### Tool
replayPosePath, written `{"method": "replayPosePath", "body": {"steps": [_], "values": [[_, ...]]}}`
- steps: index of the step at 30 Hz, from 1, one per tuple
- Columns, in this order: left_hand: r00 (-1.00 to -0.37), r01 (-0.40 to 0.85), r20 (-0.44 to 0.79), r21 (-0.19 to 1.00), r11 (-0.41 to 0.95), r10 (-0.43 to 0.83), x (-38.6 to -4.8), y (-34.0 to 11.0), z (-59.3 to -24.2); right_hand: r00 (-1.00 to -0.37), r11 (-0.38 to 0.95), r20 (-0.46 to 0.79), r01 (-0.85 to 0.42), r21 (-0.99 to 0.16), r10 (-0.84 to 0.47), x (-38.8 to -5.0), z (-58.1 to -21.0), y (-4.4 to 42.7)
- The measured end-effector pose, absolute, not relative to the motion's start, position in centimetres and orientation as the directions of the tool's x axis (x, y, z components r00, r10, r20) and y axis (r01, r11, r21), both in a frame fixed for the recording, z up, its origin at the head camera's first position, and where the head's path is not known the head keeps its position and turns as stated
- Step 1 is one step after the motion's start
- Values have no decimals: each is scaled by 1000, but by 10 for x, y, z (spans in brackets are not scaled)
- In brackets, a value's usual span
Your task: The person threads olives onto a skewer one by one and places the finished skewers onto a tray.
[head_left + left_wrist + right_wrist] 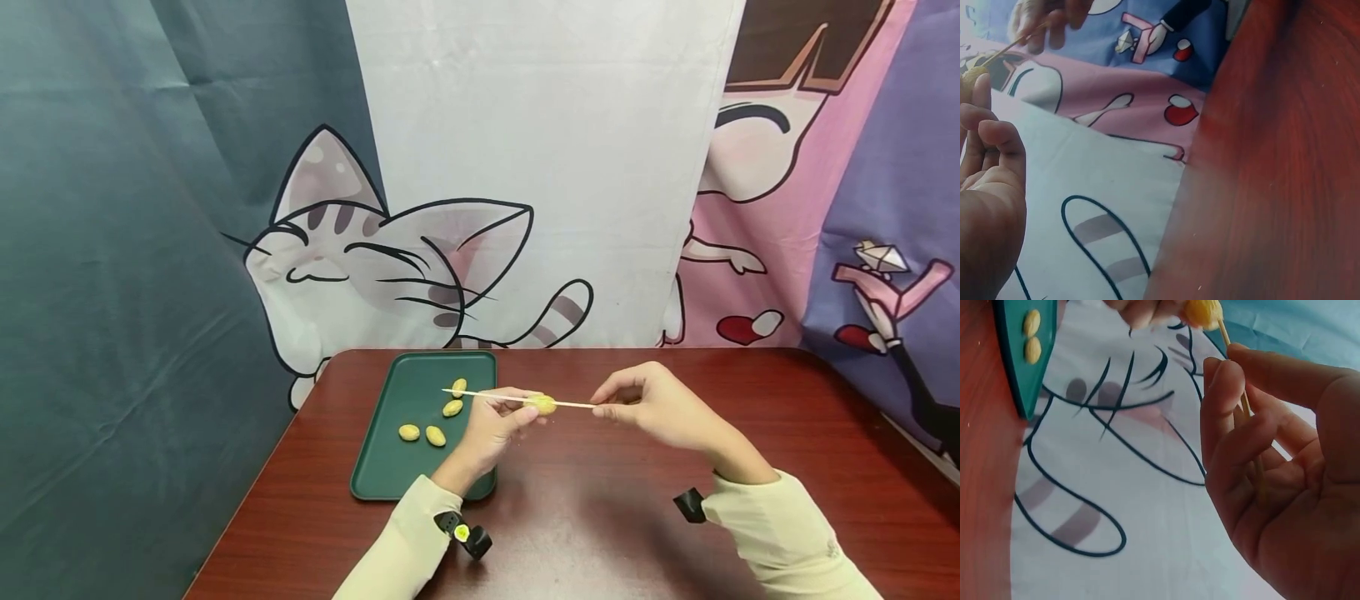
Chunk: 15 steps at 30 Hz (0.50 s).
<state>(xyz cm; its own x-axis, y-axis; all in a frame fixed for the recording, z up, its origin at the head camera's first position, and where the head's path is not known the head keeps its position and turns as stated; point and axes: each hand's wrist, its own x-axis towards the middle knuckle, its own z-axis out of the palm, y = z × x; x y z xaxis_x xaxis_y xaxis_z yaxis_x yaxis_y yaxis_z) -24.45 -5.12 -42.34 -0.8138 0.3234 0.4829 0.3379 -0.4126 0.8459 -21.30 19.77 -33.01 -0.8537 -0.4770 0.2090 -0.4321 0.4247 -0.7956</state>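
My left hand (495, 429) pinches a yellow oval piece of food (542, 405) between thumb and fingers. A thin wooden skewer (573, 405) runs through that piece, its tip pointing left over the tray. At the skewer's other end, my right hand (663, 408) pinches the stick between thumb and fingertips. The right wrist view shows the skewer (1245, 403) extending down into the right palm, with the yellow piece (1204, 312) at the top. Several more yellow oval pieces (435, 436) lie on the green tray (382, 467), partly behind the left hand.
The tray stands on the left part of a reddish-brown wooden table (585, 517). A printed cloth backdrop (547, 125) with a cartoon cat hangs right behind the table's far edge. A dark grey-green cloth (112, 292) hangs along the left side.
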Motion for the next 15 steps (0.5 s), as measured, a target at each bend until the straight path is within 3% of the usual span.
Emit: {"method": "replayPosePath", "body": {"steps": [8,15], "values": [[-828,282,467,826,-489,311,-248,-59,-417,-860,440,261,-459,-772,-439,-212,-334,219],[-823,274,470,820,-503,318,-248,-60,-422,-854,434,233,-450,-781,-466,-212,-339,223]]}}
